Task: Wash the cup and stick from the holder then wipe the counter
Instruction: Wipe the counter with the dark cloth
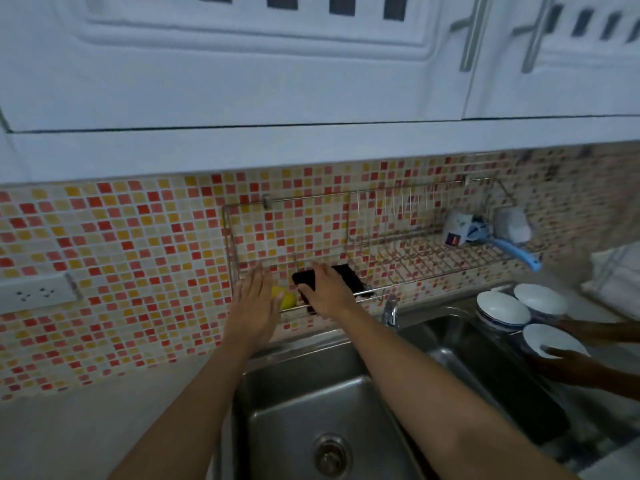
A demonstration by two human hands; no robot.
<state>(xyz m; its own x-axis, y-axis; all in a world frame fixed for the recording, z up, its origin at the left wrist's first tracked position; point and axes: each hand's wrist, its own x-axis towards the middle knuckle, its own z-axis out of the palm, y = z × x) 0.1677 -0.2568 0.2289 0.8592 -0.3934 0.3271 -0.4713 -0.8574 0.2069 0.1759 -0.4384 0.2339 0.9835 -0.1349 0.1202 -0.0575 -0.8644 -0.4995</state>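
Note:
A wire holder (415, 258) hangs on the tiled wall above the sink (287, 403). In its lower left part sits a black object (349, 277), possibly a cup; my right hand (329, 292) has its fingers curled over its left end. My left hand (254, 299) is flat with fingers apart, just left of a yellow sponge-like thing (289, 300) and holding nothing. On the holder's right shelf lie a white cup (457, 232) on its side and a blue-handled stick (516, 252) that pokes out past the shelf.
A faucet (390, 310) stands behind the sink divider. White bowls (502, 311) sit upside down at the right, where another person's hand (568, 365) touches one. A wall socket (34, 292) is at the left above the pale counter (69, 438).

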